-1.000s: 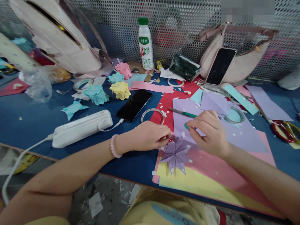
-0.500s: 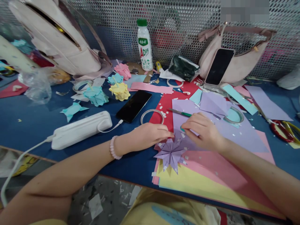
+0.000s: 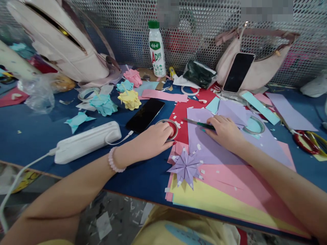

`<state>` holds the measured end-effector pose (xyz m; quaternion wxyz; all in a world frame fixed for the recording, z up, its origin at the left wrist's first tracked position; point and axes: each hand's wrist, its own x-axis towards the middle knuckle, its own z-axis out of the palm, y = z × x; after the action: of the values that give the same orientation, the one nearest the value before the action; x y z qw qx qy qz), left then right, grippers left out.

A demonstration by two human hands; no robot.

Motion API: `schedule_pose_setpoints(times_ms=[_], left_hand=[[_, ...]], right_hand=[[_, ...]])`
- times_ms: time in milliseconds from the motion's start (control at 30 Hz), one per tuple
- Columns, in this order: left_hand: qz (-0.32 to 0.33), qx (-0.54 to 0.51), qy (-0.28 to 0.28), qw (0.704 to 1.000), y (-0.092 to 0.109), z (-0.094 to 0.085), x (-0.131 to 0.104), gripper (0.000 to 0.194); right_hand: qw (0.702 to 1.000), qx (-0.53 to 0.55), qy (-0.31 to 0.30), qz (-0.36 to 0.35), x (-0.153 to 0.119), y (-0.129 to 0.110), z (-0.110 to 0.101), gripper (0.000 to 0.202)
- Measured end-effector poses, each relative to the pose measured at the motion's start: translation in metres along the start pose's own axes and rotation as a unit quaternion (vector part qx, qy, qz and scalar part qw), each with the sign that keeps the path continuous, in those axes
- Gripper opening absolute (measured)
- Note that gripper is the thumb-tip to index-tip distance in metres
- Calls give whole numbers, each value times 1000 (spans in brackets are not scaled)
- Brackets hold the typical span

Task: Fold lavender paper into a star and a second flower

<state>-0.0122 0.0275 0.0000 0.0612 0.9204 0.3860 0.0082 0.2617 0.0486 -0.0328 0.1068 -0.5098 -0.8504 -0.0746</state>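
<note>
My left hand (image 3: 152, 137) has its fingers curled over a narrow roll of tape (image 3: 176, 130), with the thumb lying lower, near the paper's edge. My right hand (image 3: 226, 132) closes its thumb and fingers around the dark green handle of a slim tool (image 3: 192, 121) with a thin metal blade. That tool lies on a large purple sheet (image 3: 201, 149); whether it is a knife or scissors I cannot tell. Between my hands, nearer to me, rests a purple folded paper star (image 3: 186, 166) with small white tape pieces on its points.
Pink (image 3: 252, 183) and yellow sheets (image 3: 204, 197) lie beneath the purple one. A white power bank (image 3: 88, 141) is cabled to a black phone (image 3: 145, 115). Folded paper shapes (image 3: 103, 103), a bottle (image 3: 157, 51), bags and red-handled scissors (image 3: 305, 142) stand or lie around.
Both hands have moved away from the purple star and apart. My left hand has gone left onto the tape roll, my right hand right and up onto the green-handled tool.
</note>
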Motion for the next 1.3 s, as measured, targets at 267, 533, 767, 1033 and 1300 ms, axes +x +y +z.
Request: schedule_pose_setpoints(times_ms=[267, 533, 767, 1033, 1300], left_hand=[[-12, -64, 6, 998, -4, 4, 2, 21], [-71, -258, 64, 962, 1, -4, 3, 20], [-73, -285, 140, 945, 2, -5, 4, 23], [-70, -231, 225, 944, 1, -8, -2, 31], [-60, -265, 240, 932, 4, -5, -3, 28]], right_hand=[[999, 9, -10, 46, 3, -1, 2, 14], [989, 110, 25, 94, -5, -8, -7, 20], [990, 93, 96, -32, -9, -14, -12, 25], [976, 98, 159, -115, -12, -24, -17, 26], [971, 76, 172, -144, -13, -32, -21, 29]])
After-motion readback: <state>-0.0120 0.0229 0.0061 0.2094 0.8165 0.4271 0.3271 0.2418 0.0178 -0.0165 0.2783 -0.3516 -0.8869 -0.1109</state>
